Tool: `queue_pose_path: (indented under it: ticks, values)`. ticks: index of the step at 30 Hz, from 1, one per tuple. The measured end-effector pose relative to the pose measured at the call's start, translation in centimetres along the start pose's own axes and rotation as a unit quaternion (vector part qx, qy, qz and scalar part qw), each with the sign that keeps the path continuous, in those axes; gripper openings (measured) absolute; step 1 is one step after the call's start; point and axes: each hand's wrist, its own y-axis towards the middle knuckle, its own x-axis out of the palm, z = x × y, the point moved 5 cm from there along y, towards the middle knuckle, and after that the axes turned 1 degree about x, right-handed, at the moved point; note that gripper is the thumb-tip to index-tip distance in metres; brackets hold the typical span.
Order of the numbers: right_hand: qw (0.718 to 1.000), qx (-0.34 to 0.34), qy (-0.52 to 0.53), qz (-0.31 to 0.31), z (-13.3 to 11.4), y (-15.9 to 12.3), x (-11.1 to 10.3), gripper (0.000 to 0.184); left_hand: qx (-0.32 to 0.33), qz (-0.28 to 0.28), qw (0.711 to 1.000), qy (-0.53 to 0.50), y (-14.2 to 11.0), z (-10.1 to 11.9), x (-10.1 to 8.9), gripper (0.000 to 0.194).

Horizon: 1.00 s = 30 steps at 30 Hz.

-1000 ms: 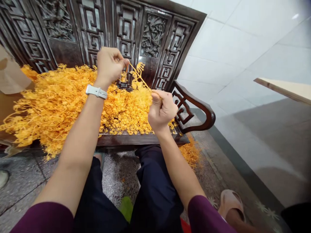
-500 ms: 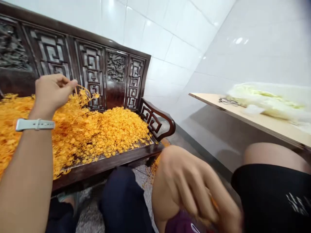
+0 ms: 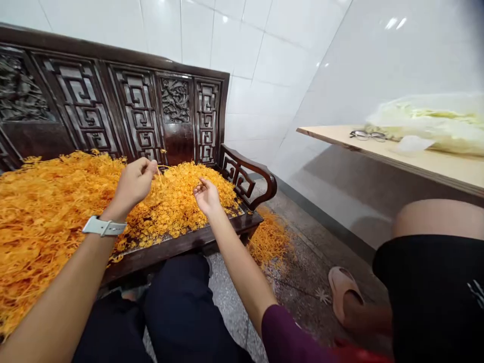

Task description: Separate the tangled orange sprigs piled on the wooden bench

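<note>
The bench (image 3: 179, 143) is glossy, carved wood; the orange sprigs (image 3: 56, 201) look plastic and matt. Wall tiles (image 3: 242, 101) present smooth and glossy. The watch strap (image 3: 112, 229) appears smooth and matt, the trousers (image 3: 181, 297) matt cloth.

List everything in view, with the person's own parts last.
Walls: 2, white, back and right
Floor: 1, grey, below
Bench: 1, dark brown, left to centre
Sprigs: too many to count, orange, heaped on the bench
Stalks: one pile, orange, floor beside the bench
Shelf: 1, light wood, right
Glasses: 1 pair, dark, on the shelf
Bag: 1, whitish, yellow-green inside, on the shelf
Other person: 1, black shorts, right edge
Slipper: 1, pinkish, floor, right
Unclear thing: 1, red, bottom edge
Wristband: 1, pale, left of centre
Trousers: 1, navy, bottom
Sleeve: 1, purple, bottom
Left hand: 1, bare, pinching an orange stem over the bench
Right hand: 1, bare, over the sprigs
</note>
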Motion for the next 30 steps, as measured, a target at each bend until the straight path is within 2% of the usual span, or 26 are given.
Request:
queue_pose_path:
  ticks: [3,5,6,7,8,10,11,12,13,14,15,16,18,19,20,21,22,24,26,28,29,30]
  values:
    - [0.997,-0.004,0.011,-0.075,-0.5,-2.2,0.5,0.009,-0.051,-0.024,0.982,-0.181,-1.8,-1.3,2.9,0.035]
    - [0.981,-0.045,0.041,-0.183,-1.9,-4.8,1.4,0.006,-0.087,-0.024,0.963,-0.256,-2.5,-1.5,4.3,0.034]
    - [0.959,-0.076,0.078,-0.261,-3.0,-6.7,1.8,0.003,-0.101,-0.022,0.954,-0.281,-2.8,-1.5,4.8,0.034]
    - [0.923,-0.108,0.126,-0.348,-4.3,-9.0,2.0,0.004,-0.113,-0.018,0.947,-0.301,-2.9,-1.5,5.3,0.035]
    - [0.872,-0.132,0.168,-0.439,-5.7,-11.8,2.0,0.006,-0.125,-0.014,0.94,-0.317,-3.1,-1.5,5.6,0.035]
    - [0.758,-0.141,0.175,-0.613,-8.3,-17.5,1.2,0.01,-0.152,-0.012,0.927,-0.344,-3.3,-1.7,6.1,0.033]
    - [0.716,-0.125,0.109,-0.679,-8.9,-19.9,0.8,0.013,-0.167,-0.014,0.919,-0.356,-3.4,-1.9,6.3,0.032]
    - [0.692,-0.101,0.012,-0.715,-9.1,-21.3,0.5,0.015,-0.183,-0.017,0.913,-0.365,-3.5,-2.2,6.5,0.031]
    - [0.68,-0.081,-0.077,-0.725,-9.0,-21.6,0.5,0.015,-0.199,-0.019,0.906,-0.372,-3.6,-2.5,6.7,0.031]
    - [0.686,-0.074,-0.143,-0.709,-8.8,-20.7,0.8,0.013,-0.213,-0.02,0.902,-0.376,-3.7,-2.9,6.8,0.03]
    - [0.713,-0.079,-0.174,-0.675,-8.5,-18.8,1.5,0.012,-0.226,-0.022,0.898,-0.376,-3.9,-3.4,7.0,0.03]
    - [0.766,-0.105,-0.141,-0.618,-8.4,-15.9,2.5,0.02,-0.237,-0.025,0.897,-0.373,-4.1,-3.9,7.3,0.029]
    - [0.899,-0.135,-0.048,-0.414,-7.0,-8.4,4.0,0.027,-0.261,-0.032,0.896,-0.359,-4.8,-5.2,8.0,0.028]
    - [0.948,-0.1,-0.026,-0.3,-5.4,-4.9,4.2,0.026,-0.276,-0.035,0.895,-0.348,-5.2,-5.9,8.4,0.027]
    - [0.981,-0.05,-0.006,-0.188,-3.6,-2.1,4.0,0.023,-0.291,-0.037,0.895,-0.337,-5.7,-6.7,8.9,0.027]
    - [0.993,-0.017,0.017,-0.113,-2.0,-0.4,3.8,0.02,-0.306,-0.041,0.894,-0.325,-6.2,-7.4,9.2,0.026]
    - [0.997,0.009,0.03,-0.075,-0.6,0.6,3.5,0.014,-0.317,-0.048,0.892,-0.317,-6.7,-7.9,9.5,0.026]
    - [0.998,0.008,0.039,-0.052,1.0,0.6,2.4,0.007,-0.315,-0.068,0.893,-0.314,-7.1,-8.5,9.8,0.028]
    - [0.996,-0.075,-0.002,-0.043,1.1,-0.6,0.5,0.008,-0.275,-0.087,0.897,-0.334,-7.1,-8.2,9.5,0.031]
    - [0.978,-0.184,-0.096,-0.004,0.6,-2.1,-1.4,0.012,-0.231,-0.097,0.896,-0.368,-6.8,-7.3,8.8,0.033]
    - [0.966,-0.211,-0.148,0.008,0.6,-2.8,-2.1,0.017,-0.216,-0.1,0.892,-0.384,-6.6,-6.8,8.5,0.034]
    - [0.959,-0.21,-0.19,0.003,0.8,-3.2,-2.4,0.023,-0.207,-0.104,0.888,-0.397,-6.5,-6.2,8.3,0.035]
